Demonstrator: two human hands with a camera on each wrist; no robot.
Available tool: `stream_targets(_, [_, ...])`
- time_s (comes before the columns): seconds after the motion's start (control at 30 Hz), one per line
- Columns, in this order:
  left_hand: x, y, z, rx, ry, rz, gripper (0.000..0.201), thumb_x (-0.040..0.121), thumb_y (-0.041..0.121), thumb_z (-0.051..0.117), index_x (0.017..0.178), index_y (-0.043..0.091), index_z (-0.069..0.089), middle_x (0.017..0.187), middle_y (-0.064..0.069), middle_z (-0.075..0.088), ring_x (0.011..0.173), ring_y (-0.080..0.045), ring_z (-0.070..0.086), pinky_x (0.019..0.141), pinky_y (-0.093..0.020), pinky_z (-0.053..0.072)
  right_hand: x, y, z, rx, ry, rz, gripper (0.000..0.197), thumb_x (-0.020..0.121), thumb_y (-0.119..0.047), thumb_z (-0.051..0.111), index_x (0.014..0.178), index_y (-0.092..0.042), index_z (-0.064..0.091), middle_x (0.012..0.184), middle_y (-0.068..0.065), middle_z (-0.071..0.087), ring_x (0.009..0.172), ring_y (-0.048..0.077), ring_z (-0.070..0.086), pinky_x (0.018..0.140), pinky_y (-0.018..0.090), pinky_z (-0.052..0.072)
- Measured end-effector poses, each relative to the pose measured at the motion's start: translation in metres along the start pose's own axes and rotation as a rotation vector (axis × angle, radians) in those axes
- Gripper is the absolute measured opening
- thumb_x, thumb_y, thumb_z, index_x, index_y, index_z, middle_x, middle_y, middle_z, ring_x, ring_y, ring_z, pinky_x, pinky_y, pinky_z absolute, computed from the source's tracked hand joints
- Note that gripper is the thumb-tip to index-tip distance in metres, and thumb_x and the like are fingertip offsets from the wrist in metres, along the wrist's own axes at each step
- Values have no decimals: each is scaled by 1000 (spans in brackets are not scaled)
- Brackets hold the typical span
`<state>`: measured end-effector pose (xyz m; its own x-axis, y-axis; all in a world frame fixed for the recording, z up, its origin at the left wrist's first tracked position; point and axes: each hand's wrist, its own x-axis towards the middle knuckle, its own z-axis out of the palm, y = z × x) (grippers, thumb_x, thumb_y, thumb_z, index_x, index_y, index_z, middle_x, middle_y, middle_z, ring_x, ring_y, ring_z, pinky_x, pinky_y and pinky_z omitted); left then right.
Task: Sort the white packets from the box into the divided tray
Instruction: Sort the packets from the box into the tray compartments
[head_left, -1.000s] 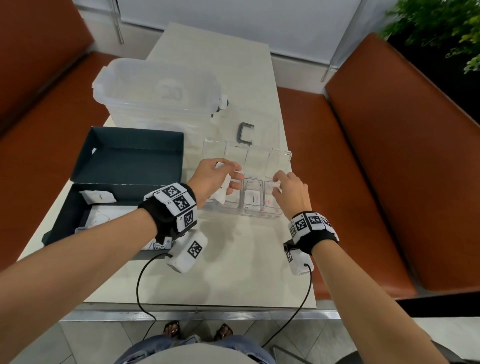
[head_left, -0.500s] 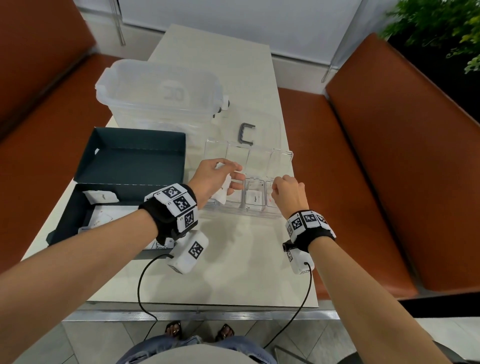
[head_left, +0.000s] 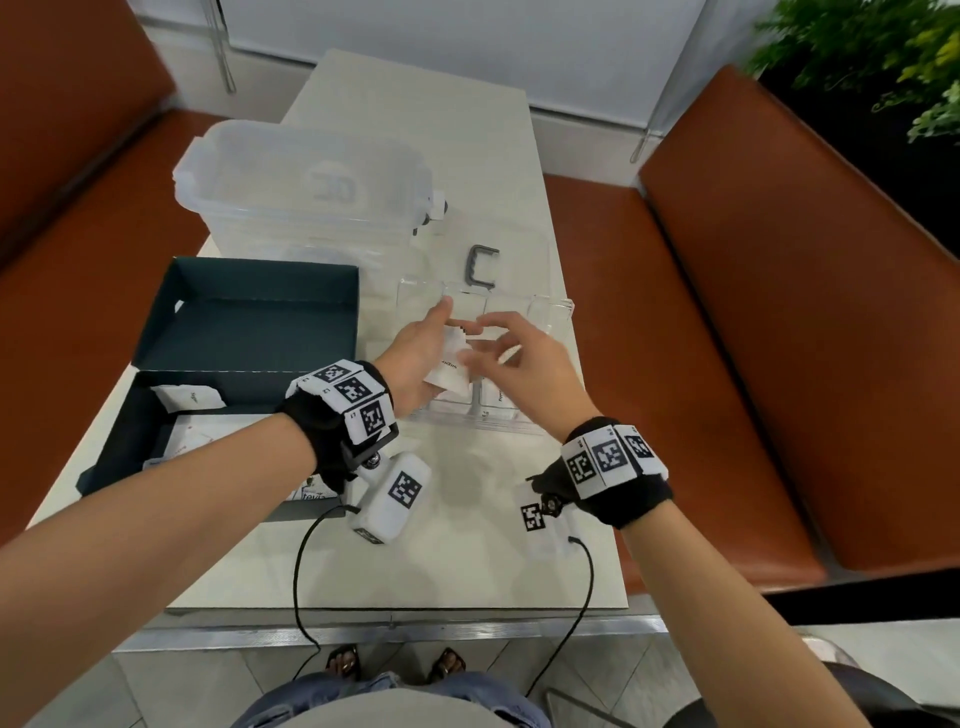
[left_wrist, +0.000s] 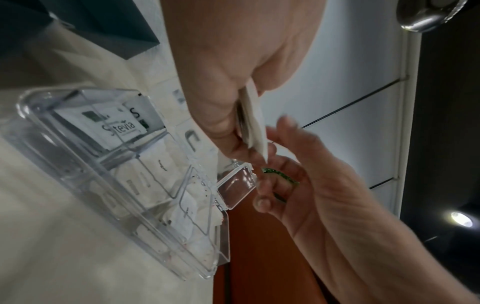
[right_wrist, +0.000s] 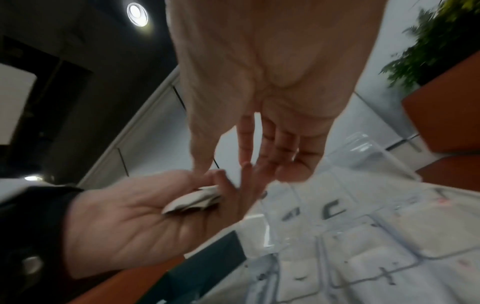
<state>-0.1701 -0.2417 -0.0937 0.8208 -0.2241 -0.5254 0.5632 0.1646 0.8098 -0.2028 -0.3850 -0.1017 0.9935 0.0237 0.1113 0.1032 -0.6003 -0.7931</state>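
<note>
- A small stack of white packets (head_left: 451, 364) sits in the left hand (head_left: 415, 358) above the divided tray (head_left: 550, 312), the grip closed on them between thumb and fingers.
- The right hand (head_left: 524, 364) reaches in with loose, spread fingers touching the stack's tip; whether it pinches is unclear.
- More packets lie in the tray's compartments and the dark box (head_left: 249, 317) on the table (head_left: 467, 561).
</note>
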Motion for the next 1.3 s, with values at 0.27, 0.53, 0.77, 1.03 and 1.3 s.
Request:
stream_targets(0.27, [-3,6,-3,-192,-258,-80,38,99,24,37,122,-1,54,110,-18,65,86,-24,66,91,-33,51,12,-2,5,87,-19,91,22,81,-29,74,99,-19,67,83,-2,65,62,8,60,54,16,44])
stream_targets(0.53, [-4,4,-22,-4,-162,112,28,94,-4,54,123,-3,58,122,-20,62,103,-30,66,77,-31,60,22,0,-5,360,12,314,7,85,-16,68,80,-12,66,73,2,66,59,13,60,54,22,47])
stream_targets(0.77, [4,4,-45,414,-25,339,22,85,7,73,103,-5,69,89,-13,68,62,-9,62,54,-16,52,38,-17,-3,24,-204,199,14,78,-23,76,90,-17,72,78,-3,69,64,1,58,58,12,43])
stream_targets(1.03, [10,4,-61,355,108,375,11,89,5,66,95,-4,68,83,-14,72,66,-15,69,59,-23,55,54,-4,15,-75,-13,410,17,82,-7,67,99,-8,67,88,11,68,72,19,65,76,32,57])
stream_targets(1.3, [9,3,-70,313,115,355,7,91,7,65,92,1,69,92,-19,73,75,-20,69,56,-20,54,50,4,40,-98,-84,536,12,83,0,64,92,7,67,86,24,71,79,32,71,79,42,59])
